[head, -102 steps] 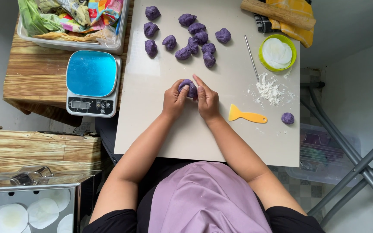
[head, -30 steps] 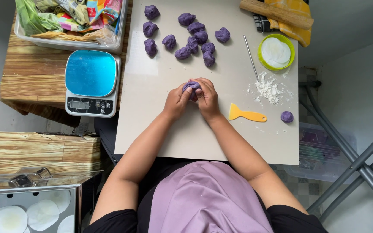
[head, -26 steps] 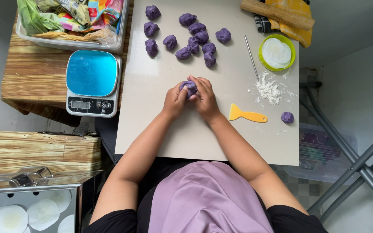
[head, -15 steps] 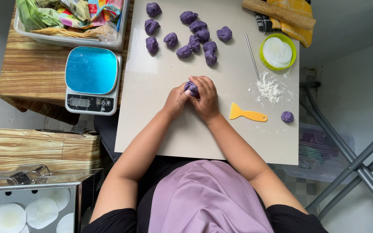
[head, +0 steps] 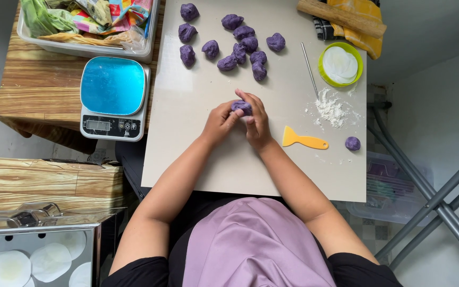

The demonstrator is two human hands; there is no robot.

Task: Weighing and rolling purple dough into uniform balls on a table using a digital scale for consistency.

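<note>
Both my hands meet over the middle of a pale board [head: 187,133] and pinch one purple dough lump [head: 241,107] between them. My left hand [head: 219,121] cups it from the left. My right hand [head: 257,123] curls over it from the right, fingers on top. Several more purple dough lumps [head: 233,45] lie in a loose group at the far side of the board. A single small purple ball [head: 353,143] rests near the right edge, beyond a yellow scraper [head: 304,140].
A blue-topped kitchen scale [head: 113,96] stands left of the board. A tray of wrappers and leaves [head: 88,24] sits behind it. A flour pile [head: 330,109], thin metal stick [head: 309,69], green-rimmed dish [head: 340,65] and wooden rolling pin [head: 341,17] lie far right. White rounds fill a metal tray [head: 33,255].
My hands have kept working the same dough lump in place, fingers shifting around it. The view has tilted slightly; nothing else on the board has moved.
</note>
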